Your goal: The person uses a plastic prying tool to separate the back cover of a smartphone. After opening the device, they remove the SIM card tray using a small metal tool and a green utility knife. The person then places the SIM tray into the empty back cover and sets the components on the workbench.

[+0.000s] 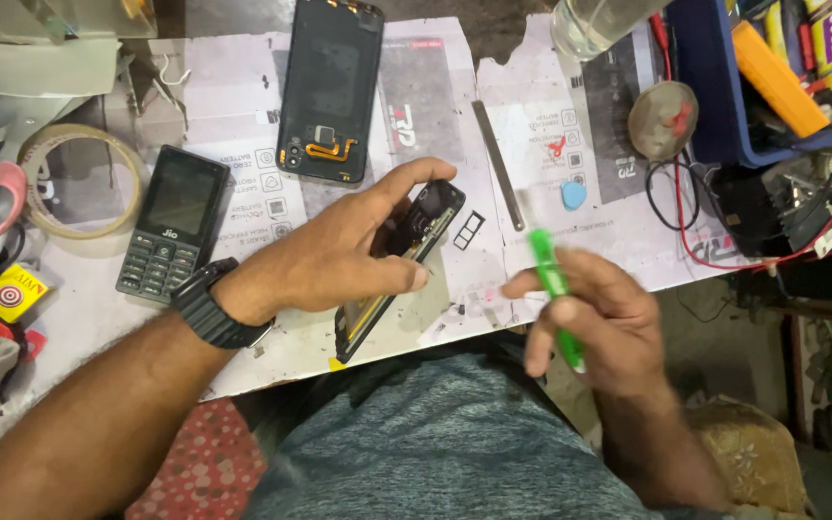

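Right hand motion-blurred; fingers smeared, grip on the green tool hard to read, its lower end hidden in the palm. Left hand covers the middle of the opened phone. Clear container cut off at top edge. Blue tray runs off at right; contents possibly tools.

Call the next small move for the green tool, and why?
Probably bring the green tool in the right hand over to the opened phone, toward its upper end. The left hand holds the phone tilted on edge above the paper-covered bench, its inside exposed, while the tool sits apart from it, blurred. The loose SIM tray lies beside it.
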